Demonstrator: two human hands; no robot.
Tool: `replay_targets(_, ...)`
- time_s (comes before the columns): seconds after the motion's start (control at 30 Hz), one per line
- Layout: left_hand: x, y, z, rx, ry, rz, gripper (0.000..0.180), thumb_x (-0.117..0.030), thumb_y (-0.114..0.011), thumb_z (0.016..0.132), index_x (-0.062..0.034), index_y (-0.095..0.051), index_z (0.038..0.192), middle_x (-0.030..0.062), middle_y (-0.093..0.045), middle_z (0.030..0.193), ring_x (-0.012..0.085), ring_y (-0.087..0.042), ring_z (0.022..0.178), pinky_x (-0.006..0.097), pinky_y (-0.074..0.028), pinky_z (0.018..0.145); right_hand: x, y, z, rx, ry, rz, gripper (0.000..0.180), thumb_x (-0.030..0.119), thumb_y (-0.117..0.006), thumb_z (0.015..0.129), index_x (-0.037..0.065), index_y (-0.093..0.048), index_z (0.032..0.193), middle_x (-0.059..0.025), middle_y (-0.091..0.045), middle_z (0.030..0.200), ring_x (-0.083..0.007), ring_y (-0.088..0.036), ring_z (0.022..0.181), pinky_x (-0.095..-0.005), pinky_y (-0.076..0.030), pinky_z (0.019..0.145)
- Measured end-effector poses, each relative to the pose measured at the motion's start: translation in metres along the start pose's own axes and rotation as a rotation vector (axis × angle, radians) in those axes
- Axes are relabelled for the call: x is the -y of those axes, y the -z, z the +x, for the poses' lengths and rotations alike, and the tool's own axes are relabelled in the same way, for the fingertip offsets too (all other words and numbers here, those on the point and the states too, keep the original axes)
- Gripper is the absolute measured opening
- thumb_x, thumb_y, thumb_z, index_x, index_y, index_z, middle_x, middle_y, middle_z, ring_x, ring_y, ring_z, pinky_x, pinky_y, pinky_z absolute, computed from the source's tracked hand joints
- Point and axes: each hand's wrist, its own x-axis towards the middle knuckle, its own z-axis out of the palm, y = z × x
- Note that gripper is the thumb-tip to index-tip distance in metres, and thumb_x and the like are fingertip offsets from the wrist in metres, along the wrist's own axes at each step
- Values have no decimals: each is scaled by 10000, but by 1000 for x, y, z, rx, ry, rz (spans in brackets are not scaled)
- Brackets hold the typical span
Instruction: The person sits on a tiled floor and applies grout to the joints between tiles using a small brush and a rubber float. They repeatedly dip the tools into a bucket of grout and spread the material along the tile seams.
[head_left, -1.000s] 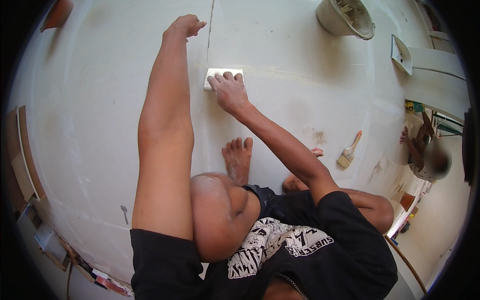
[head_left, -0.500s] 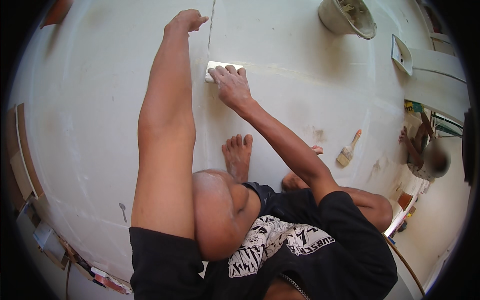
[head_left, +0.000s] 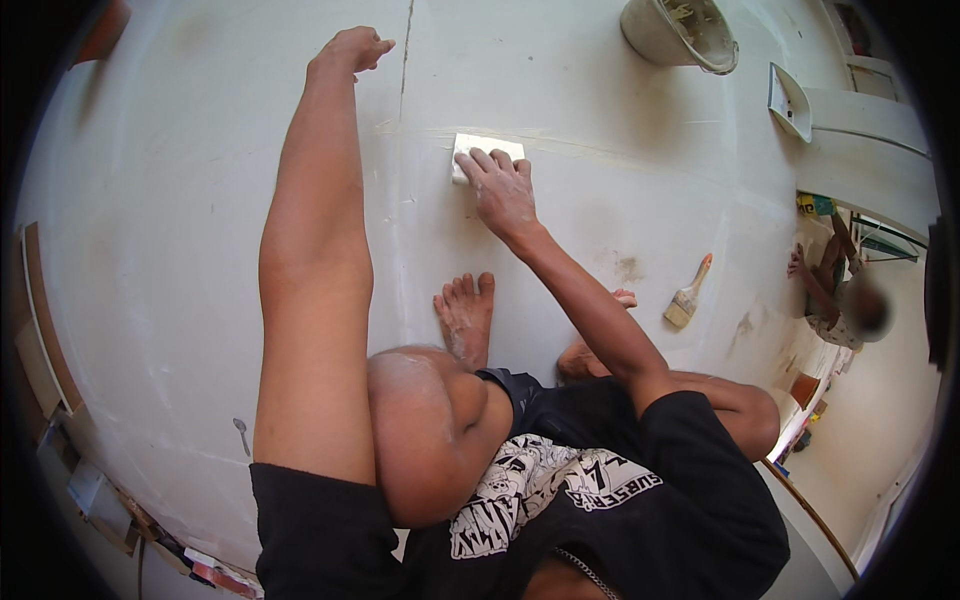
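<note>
My right hand (head_left: pixel 503 195) grips a flat white rectangular piece (head_left: pixel 488 146) and presses it on the pale, dusty panel surface (head_left: pixel 560 230). Its fingers lie over the near edge; whether it is a spreader or a sanding block, I cannot tell. A thin yellowish seam line (head_left: pixel 590 150) runs rightward from it. Stretched far forward, my left hand (head_left: pixel 355 48) rests on the same surface with curled fingers, left of a dark narrow joint (head_left: pixel 407 45). Nothing shows in that hand, though its underside is hidden.
A grey bucket (head_left: pixel 650 30) with residue inside stands at the far right, near a white dustpan-like scoop (head_left: pixel 790 103). A paintbrush (head_left: pixel 683 303) lies right of my forearm, a spoon (head_left: pixel 241 436) at lower left. Another person (head_left: pixel 838 300) is at the right edge. Boards (head_left: pixel 45 310) line the left.
My right hand has slid the white piece rightward, away from the dark joint and along the seam. My left hand stays in about the same place, while the whole view has shifted slightly.
</note>
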Motion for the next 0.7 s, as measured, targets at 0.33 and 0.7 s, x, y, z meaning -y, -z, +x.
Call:
replay_targets(0.33,-8,-4,3,21,-25,2,459,-523,-450,960,-169,-597,1213,-22,-667,1106,217,-662,889,427,-535,812,-28,1,-8,53,72,-49,419,28,-502,848,160,-581,1238,-3,-592,1224,-201,-533,1094,-411,-367,866)
replay_targets(0.7,-9,-3,4,35,-41,8,451,-509,-444,967,-154,-600,1196,-8,-667,1106,216,-655,879,413,-548,798,-55,20,-9,80,20,-10,427,24,-506,838,173,-595,1229,25,-597,1253,-191,-536,1090,-395,-353,899)
